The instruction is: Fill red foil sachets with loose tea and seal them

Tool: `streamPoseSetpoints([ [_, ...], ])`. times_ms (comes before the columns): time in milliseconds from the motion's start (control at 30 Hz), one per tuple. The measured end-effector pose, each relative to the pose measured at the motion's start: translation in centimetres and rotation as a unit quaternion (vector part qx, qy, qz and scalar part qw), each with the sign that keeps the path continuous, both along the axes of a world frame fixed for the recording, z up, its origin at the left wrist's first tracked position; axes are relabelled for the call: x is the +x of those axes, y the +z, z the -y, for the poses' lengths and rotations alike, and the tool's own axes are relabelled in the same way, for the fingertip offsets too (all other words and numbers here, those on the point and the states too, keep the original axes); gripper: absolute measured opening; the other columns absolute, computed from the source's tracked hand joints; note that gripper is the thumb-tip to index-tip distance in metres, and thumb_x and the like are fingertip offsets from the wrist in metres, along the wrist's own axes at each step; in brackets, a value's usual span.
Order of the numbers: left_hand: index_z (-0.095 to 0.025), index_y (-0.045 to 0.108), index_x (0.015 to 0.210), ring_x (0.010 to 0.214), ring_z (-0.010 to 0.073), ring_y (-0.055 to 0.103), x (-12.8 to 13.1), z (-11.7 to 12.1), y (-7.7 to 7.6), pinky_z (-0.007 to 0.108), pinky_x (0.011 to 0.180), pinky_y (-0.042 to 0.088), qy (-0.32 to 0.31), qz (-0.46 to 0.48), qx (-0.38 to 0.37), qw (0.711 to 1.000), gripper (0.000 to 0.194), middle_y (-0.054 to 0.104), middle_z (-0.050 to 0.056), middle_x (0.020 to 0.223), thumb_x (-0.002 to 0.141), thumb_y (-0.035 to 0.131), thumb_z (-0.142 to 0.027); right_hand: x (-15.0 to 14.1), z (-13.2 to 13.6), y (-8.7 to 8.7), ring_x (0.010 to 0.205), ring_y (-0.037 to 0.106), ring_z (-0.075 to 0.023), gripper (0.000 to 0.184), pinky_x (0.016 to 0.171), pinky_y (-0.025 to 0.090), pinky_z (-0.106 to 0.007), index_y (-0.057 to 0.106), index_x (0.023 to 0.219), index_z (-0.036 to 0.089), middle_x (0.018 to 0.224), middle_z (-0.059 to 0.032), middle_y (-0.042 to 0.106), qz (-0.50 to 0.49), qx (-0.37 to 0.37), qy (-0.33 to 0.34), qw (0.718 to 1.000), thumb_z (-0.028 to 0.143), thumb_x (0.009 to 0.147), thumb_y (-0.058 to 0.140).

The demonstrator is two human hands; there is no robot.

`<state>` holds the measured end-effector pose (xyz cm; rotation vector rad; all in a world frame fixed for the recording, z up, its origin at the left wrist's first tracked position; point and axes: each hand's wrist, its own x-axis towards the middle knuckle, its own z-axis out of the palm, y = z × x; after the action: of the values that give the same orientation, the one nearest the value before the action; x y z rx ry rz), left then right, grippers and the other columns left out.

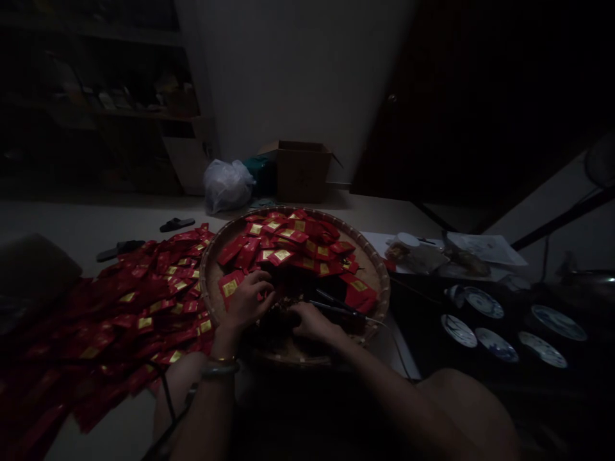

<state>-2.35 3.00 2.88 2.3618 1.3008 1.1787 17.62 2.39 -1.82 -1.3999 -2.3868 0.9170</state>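
Note:
A wide round woven basket [207, 282] stands before me, with a heap of red packets [288, 240] bearing gold labels in its far half. In its near part lies dark, loose, crumbly material [278, 320], too dim to name exactly. My left hand [250, 298] is over the left edge of this material, its fingers bent and apart, near one red packet [231, 287]. Opposite it, my right hand [311, 321] reaches into the material with fingers closed; what they hold is hidden. Beside the right hand, a dark slender tool [336, 308] with a pale tip lies across the basket.
A large spread of red packets [158, 301] covers the floor at left, near dark slippers [177, 224]. Behind the basket are a white plastic bag [228, 184] and an open cardboard box [303, 173]. Blue-and-white dishes [497, 344] rest on a dark surface at right.

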Motion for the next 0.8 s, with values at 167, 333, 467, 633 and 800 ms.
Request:
streamPoseSetpoints([
  [167,-0.018,0.066,0.083,0.086,0.0170,0.061,0.2,0.0,-0.3,0.030,0.075,0.051,-0.029,-0.001,-0.020,0.999,0.013,0.063,0.007,0.092,0.082,0.054,-0.019,1.2,0.1,0.9,0.096,0.066,-0.0201,0.043,0.085,0.048,-0.028,0.069,0.104,0.018,0.104,-0.0060,0.071,-0.059,-0.015,-0.050,0.997,0.001,0.066,0.058],
  [333,-0.018,0.068,0.082,0.083,0.0158,0.058,0.0,0.0,-0.3,0.028,0.072,0.051,-0.036,-0.007,-0.041,0.999,0.014,0.056,0.006,0.090,0.079,0.055,-0.016,0.7,-3.1,0.9,0.113,0.057,-0.0242,0.055,0.096,0.043,-0.035,0.056,0.126,0.017,0.125,-0.0125,0.059,-0.012,0.030,-0.085,0.996,0.018,0.072,0.067],
  [467,-0.019,0.069,0.089,0.092,0.0185,0.056,-0.1,0.3,0.0,0.031,0.079,0.051,-0.049,-0.023,-0.065,0.996,0.025,0.052,0.007,0.101,0.071,0.054,-0.009,-0.9,-6.8,0.8,0.125,0.044,-0.0341,0.082,0.098,0.039,-0.047,0.036,0.141,0.019,0.146,-0.0200,0.034,0.104,0.013,-0.089,0.990,0.026,0.069,0.073],
  [633,-0.020,0.069,0.094,0.090,0.0173,0.056,-0.4,0.2,-0.3,0.032,0.080,0.051,-0.060,-0.037,-0.086,0.994,0.040,0.051,0.007,0.104,0.065,0.047,-0.002,-2.6,-8.2,0.2,0.105,0.059,-0.0266,0.044,0.090,0.044,-0.036,0.068,0.107,0.019,0.116,-0.0122,0.062,0.092,0.001,-0.062,0.994,0.012,0.065,0.073],
  [800,-0.018,0.067,0.093,0.090,0.0172,0.058,-0.5,-0.1,-0.5,0.030,0.077,0.051,-0.066,-0.033,-0.072,0.995,0.034,0.054,0.007,0.101,0.071,0.047,-0.002,-0.8,-7.5,1.1,0.089,0.065,-0.0210,0.026,0.077,0.049,-0.028,0.071,0.089,0.014,0.091,-0.0082,0.070,0.041,0.008,-0.090,0.995,0.004,0.066,0.064],
])
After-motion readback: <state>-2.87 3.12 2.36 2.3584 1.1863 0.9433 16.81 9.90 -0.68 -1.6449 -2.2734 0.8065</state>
